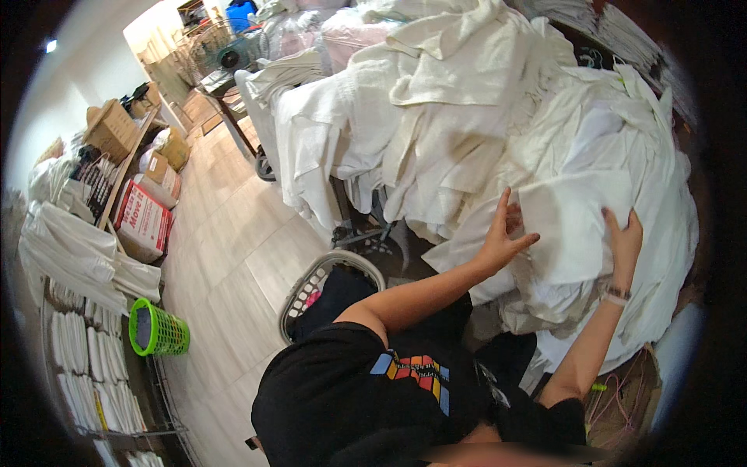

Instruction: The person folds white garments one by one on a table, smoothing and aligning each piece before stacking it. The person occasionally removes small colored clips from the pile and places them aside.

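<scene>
A folded white cloth (569, 225) lies flat on a large heap of white fabric (648, 274) in front of me. By its left edge is my left hand (506, 236), fingers spread and nothing gripped. My right hand (624, 239) rests at the right part of the same cloth, thumb and forefinger apart; its other fingers are hidden. More white cloths, thicker and towel-like (449, 76), are draped in a pile beyond my left hand and hang over the near side.
A light laundry basket (332, 257) with dark fabric stands by my left side. Farther left are a green plastic basket (175, 335), shelves of folded white cloths (108, 353) and cardboard boxes (114, 134). A fan (229, 57) stands at the back. Pink cords (613, 403) lie at lower right.
</scene>
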{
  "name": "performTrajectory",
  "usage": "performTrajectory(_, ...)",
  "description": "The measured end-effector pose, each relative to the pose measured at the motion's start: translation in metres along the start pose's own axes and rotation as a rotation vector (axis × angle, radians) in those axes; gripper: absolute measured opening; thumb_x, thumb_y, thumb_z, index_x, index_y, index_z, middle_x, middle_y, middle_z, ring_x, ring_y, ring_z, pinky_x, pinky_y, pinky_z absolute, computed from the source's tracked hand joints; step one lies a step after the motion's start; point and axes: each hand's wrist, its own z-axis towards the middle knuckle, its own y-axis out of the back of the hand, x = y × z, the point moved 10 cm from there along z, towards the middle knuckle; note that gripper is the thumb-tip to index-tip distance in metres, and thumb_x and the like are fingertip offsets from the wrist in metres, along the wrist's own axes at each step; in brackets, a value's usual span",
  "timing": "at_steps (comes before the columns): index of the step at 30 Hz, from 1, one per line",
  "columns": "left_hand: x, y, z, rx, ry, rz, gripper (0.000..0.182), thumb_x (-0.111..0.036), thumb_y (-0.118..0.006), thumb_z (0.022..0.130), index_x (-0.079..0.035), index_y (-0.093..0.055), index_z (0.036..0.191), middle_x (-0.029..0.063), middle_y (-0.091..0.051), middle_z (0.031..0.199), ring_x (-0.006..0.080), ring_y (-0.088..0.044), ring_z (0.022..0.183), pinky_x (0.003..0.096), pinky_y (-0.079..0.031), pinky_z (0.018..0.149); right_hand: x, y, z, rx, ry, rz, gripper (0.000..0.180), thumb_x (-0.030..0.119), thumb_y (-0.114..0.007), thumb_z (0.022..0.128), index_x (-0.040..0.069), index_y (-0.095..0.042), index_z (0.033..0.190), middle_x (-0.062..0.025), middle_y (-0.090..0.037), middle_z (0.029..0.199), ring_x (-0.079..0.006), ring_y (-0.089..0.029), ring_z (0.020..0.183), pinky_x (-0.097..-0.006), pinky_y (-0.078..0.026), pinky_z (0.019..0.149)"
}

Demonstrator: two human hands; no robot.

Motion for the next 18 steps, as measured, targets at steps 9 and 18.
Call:
performTrajectory(9, 0.043, 0.031, -0.060, 0.129, 0.475, -1.010, 0.083, -0.013, -0.081, 0.084, -0.007, -0.036, 0.153, 0.0117, -0.047, 0.148, 0.0258, -0.048, 0.135, 0.0409, -0.041, 0.111, 0.146, 0.019, -0.108, 0.216, 0.198, 0.510, 0.022, 0.007, -0.080, 0.085, 0.003, -0.062, 0.098, 0.0002, -0.060, 0.085, -0.0112, -0.054, 0.083, -0.0249, -0.045, 0.079)
performTrajectory(18, -0.082, 0.088, -0.132, 0.124, 0.561, -0.617, 0.062, -0.027, -0.071, 0.095, -0.004, -0.045, 0.147, 0.0157, -0.060, 0.137, 0.0294, -0.060, 0.124, 0.0484, -0.047, 0.107, 0.125, -0.073, -0.103, 0.333, -0.097, 0.944, 0.033, 0.022, -0.070, 0.098, -0.002, -0.064, 0.120, -0.0042, -0.071, 0.106, -0.0110, -0.061, 0.092, -0.0276, -0.050, 0.086)
